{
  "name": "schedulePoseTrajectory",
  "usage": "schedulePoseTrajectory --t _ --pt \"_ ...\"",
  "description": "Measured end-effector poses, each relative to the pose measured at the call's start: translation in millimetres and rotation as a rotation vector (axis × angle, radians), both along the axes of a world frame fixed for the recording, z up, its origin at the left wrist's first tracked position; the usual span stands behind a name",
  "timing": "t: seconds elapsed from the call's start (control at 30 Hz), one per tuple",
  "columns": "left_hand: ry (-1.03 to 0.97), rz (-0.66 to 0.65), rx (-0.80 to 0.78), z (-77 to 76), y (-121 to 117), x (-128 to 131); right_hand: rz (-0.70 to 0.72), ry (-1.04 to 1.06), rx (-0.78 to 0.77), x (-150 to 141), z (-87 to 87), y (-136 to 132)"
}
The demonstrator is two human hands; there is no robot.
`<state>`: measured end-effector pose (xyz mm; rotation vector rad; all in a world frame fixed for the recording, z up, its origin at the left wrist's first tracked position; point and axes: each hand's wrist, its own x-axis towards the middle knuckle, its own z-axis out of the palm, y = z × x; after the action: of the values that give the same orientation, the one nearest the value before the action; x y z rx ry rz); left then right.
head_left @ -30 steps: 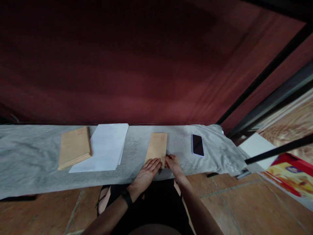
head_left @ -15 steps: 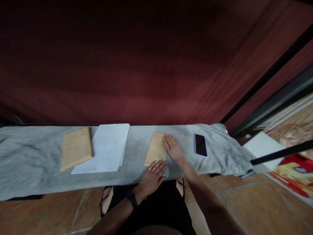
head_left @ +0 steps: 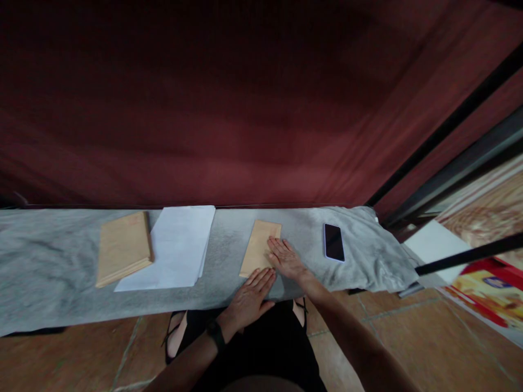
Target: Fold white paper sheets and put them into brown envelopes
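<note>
**Left hand (head_left: 250, 294) and right hand (head_left: 288, 262) laid flat on a kraft envelope (head_left: 256, 247)**

The kraft envelope lies flat on a desk covered by a grey cloth (head_left: 229, 234), in front of the seated person; take it as the centre of a dial, with twelve o'clock pointing away from the body. The left hand comes in from six o'clock, its fingertips on the envelope's near edge and its thumb held apart. Its grip is spread flat, with nothing pinched in it. A black wristband (head_left: 216, 335) circles that wrist. The right hand reaches in from four o'clock and rests palm down over the envelope's right edge, fingers stretched out. Its grip is likewise unclosed and has hold of nothing.

Just off at three o'clock is a smartphone (head_left: 334, 242), screen up and dark, in a pale purple case. At nine o'clock lie white paper sheets (head_left: 180, 247), slightly fanned; farther out the same way, a stack of kraft envelopes (head_left: 123, 247) overlaps their left edge with one corner. A dark red panel (head_left: 204, 120) fills twelve o'clock. Far out toward three o'clock, beyond the desk, a red and yellow printed box (head_left: 490, 291) shows, partly blurred.
</note>
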<state>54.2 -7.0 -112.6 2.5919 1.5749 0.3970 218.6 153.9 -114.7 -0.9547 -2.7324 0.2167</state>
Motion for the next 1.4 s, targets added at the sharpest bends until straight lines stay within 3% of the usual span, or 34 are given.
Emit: schedulePoseTrajectory --t 0.17,0.47,0.77,0.9,1.2,1.4 --pt "-0.008 0.037 0.057 -0.6 -3.1 -0.7 0.103 0.084 -0.036 7.6 7.5 -27.4" --pt "0.035 0.191 0.135 -8.3 -20.6 -11.1 0.199 0.044 -0.074 17.5 11.4 -75.5" --pt "0.020 0.215 0.050 6.1 -9.0 -16.8 0.114 0.152 -0.042 20.2 8.0 -100.9" --pt "-0.012 0.180 0.014 4.8 15.3 -21.0 0.111 0.153 -0.052 21.0 7.4 -104.3" --pt "0.014 0.154 -0.079 3.5 113.1 -3.0 0.072 0.183 -0.113 18.1 17.1 -102.8" --pt "0.009 0.181 -0.128 0.6 157.6 5.1 0.074 0.192 -0.110 17.6 10.7 -101.1"
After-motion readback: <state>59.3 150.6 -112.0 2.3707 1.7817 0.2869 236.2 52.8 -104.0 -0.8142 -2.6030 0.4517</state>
